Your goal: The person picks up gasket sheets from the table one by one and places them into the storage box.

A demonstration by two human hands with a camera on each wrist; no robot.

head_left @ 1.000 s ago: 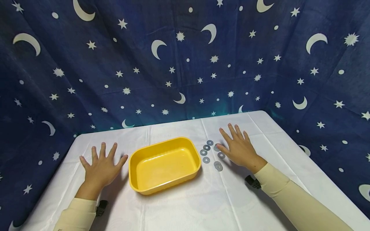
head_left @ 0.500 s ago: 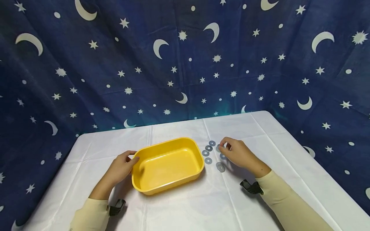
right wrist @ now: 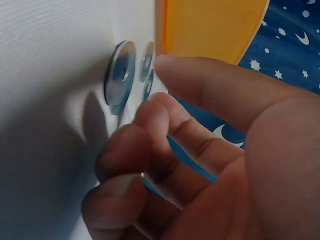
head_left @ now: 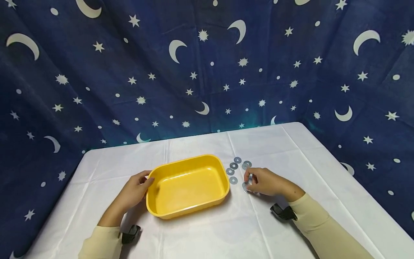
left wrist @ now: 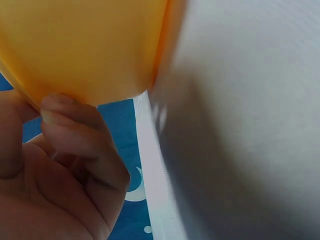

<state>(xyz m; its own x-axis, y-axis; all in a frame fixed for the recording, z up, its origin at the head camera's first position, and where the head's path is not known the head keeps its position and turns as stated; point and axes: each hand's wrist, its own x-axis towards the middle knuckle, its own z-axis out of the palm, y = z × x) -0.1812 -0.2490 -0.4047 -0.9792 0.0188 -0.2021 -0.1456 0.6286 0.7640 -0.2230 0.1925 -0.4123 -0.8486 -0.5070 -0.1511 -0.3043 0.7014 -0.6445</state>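
A yellow rectangular tray [head_left: 187, 187] sits on the white-covered table. My left hand [head_left: 134, 189] pinches its left end, thumb inside the rim and fingers outside; the left wrist view shows bent fingertips against the tray wall [left wrist: 85, 45]. To the tray's right lie several flat grey metal washers [head_left: 233, 180], some overlapping. My right hand [head_left: 271, 183] reaches down over the nearest ones, hiding part of that group. In the right wrist view, thumb and index finger stand apart beside an overlapping pair of washers [right wrist: 120, 77], with nothing seen between them; the other fingers are bent.
A white cloth [head_left: 207, 237] covers the table. Behind it and at both sides hangs a dark blue curtain [head_left: 145, 72] printed with moons and stars. Black wrist straps with devices [head_left: 130, 233] hang below both forearms, close above the cloth.
Both hands were spread flat a second ago. The left has moved right and taken hold of the tray's rim. The right has bent its fingers and shifted nearer over the front washers.
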